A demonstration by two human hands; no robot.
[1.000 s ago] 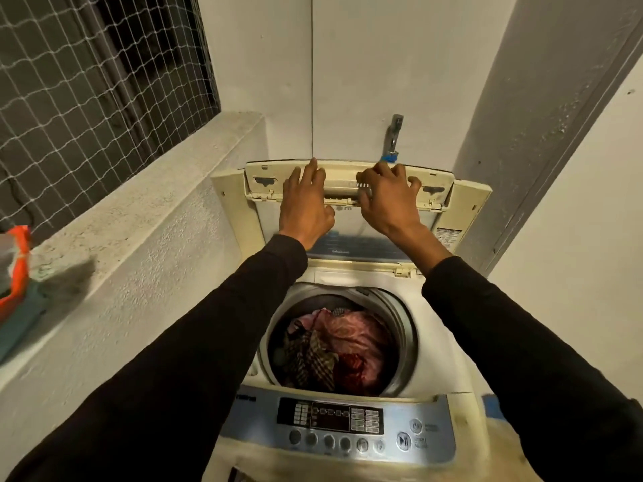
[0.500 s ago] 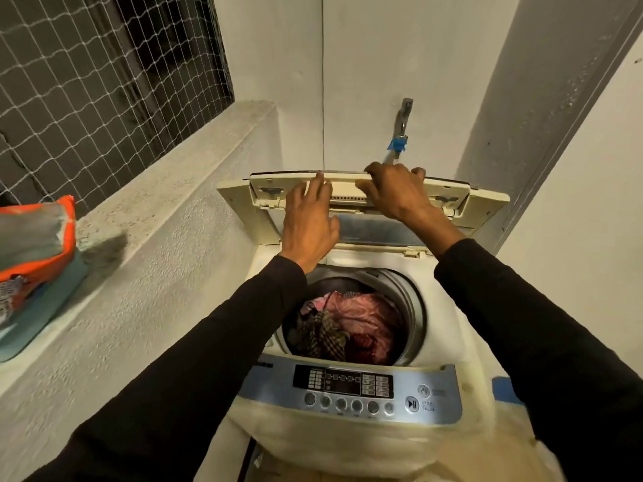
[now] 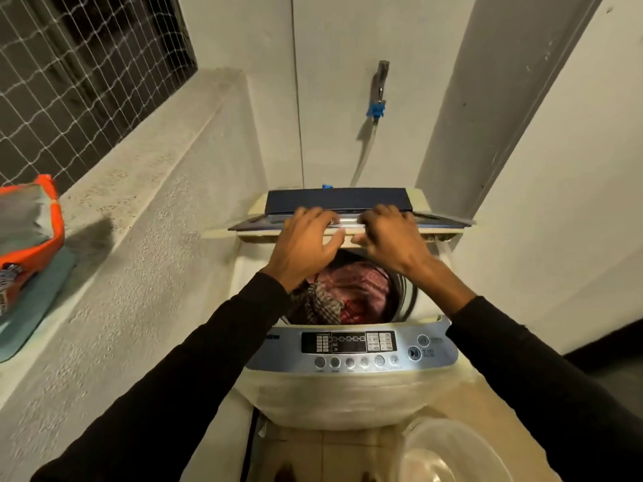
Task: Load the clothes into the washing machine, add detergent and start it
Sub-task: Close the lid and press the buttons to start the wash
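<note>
Both hands, left hand (image 3: 306,245) and right hand (image 3: 391,240), fingers curled over front edge of half-folded lid (image 3: 335,200). Clothes (image 3: 351,293) in drum. Risk: lid slips, pinches fingers at fold.

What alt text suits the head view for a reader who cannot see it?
Both hands, left and right, grip the front edge of a washing machine's folding lid, part-way down over clothes in the drum. A control panel faces the person.
</note>
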